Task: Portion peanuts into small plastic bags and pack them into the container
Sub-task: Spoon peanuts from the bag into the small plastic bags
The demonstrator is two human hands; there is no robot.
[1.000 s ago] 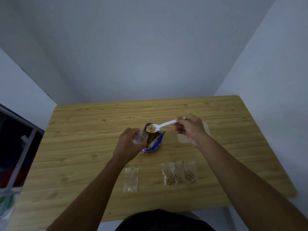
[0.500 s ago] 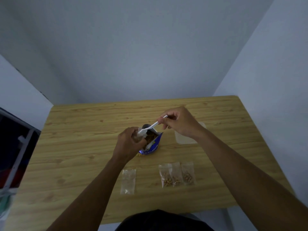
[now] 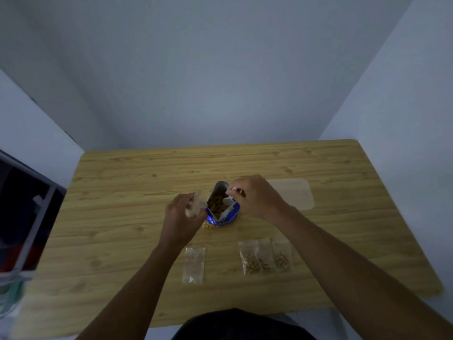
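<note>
Pinching a white spoon in the right hand, bowl down in the open peanut packet mid-table. Gripping a small clear bag in the curled left hand, just left of the packet

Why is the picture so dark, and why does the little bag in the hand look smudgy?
Head view: the light is dim and bluish, with no glare; the small bag in the left hand looks smeared, likely from motion; the filled bags near the front are sharper; the wide lens bows the table edges.
</note>
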